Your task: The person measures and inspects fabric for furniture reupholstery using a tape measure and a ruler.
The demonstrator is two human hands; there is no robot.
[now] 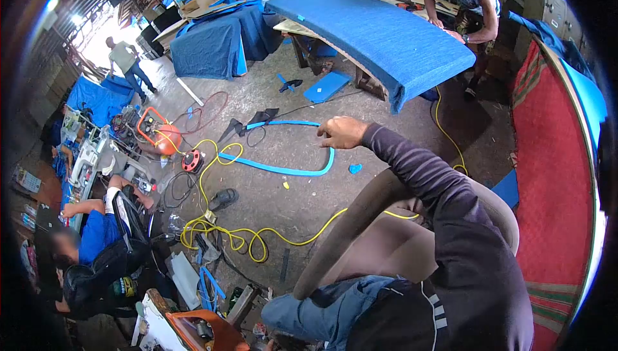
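My right hand (pixel 341 132), at the end of a dark sleeve, reaches forward over the floor. Its fingers are closed at the bend of a long, narrow blue strip (pixel 277 169), which looks like foam or edging. One length of the strip runs left from the hand, and another curves below and back toward a yellow cord. The fingertips partly hide the strip. My left hand is out of view. Denim-blue cloth (pixel 328 309) lies near my legs at the bottom.
A blue-covered panel (pixel 380 29) rests on supports, with a person (pixel 470 3) beside it. A yellow hose (pixel 257 241) loops across the floor near a black shoe (pixel 224 198). A red-covered panel (pixel 553 177) stands right. Another person (pixel 96 232) sits left, and one (pixel 129 64) stands behind.
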